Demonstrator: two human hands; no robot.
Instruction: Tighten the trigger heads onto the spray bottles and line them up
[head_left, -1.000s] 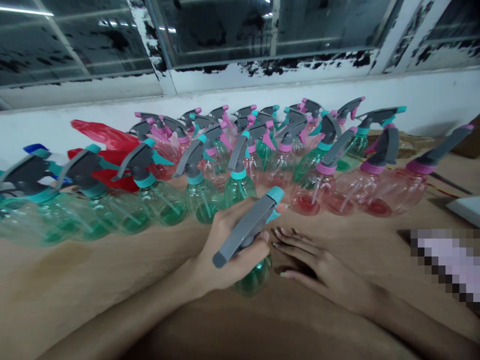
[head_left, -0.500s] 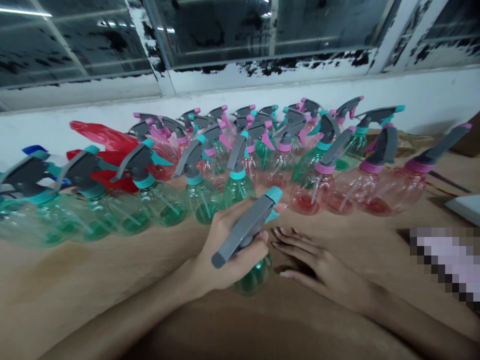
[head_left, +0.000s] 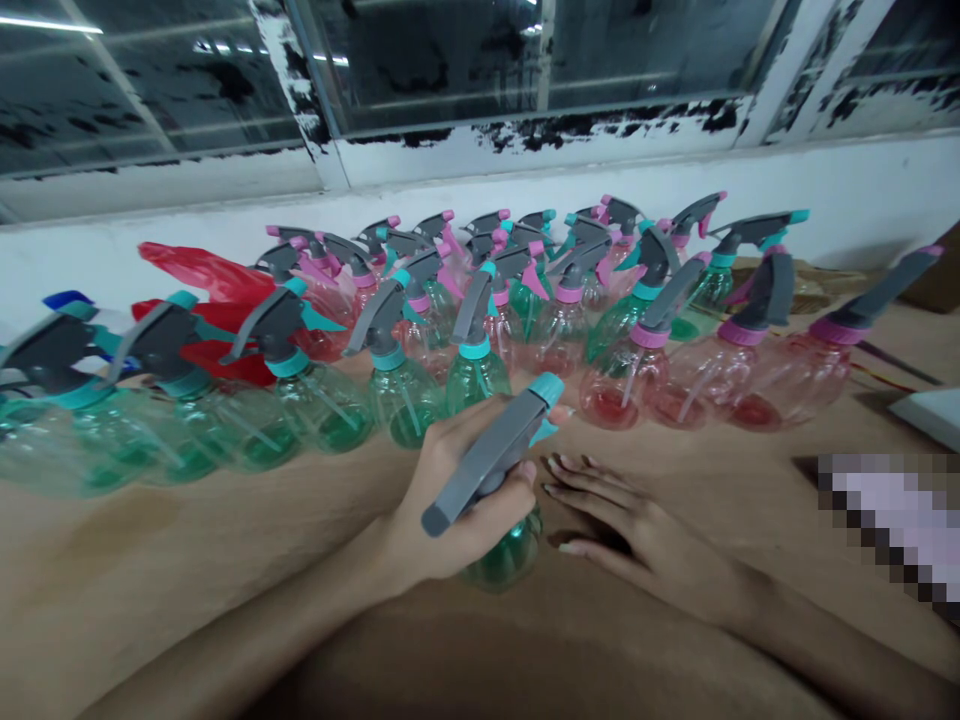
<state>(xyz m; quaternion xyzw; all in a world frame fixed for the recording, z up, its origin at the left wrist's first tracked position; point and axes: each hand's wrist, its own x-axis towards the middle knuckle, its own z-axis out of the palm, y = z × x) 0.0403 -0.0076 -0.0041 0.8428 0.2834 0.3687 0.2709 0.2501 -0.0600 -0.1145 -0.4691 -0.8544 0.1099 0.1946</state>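
Observation:
My left hand [head_left: 457, 480] is wrapped round the neck of a green spray bottle [head_left: 506, 560] with a grey and turquoise trigger head, which points away to the upper right. Most of the bottle's collar is hidden by my fingers. My right hand [head_left: 637, 520] lies on the table just right of that bottle, fingers apart, holding nothing. Beyond my left hand stands a row of green spray bottles [head_left: 337, 405] with turquoise collars. Pink spray bottles [head_left: 701, 390] with pink collars stand past my right hand.
More spray bottles in pink and green crowd toward the wall behind. A red plastic bag [head_left: 217, 285] lies among the bottles at the left. At the right, a white object [head_left: 930, 415] sits on the wooden table [head_left: 247, 540], with a pixelated patch below it.

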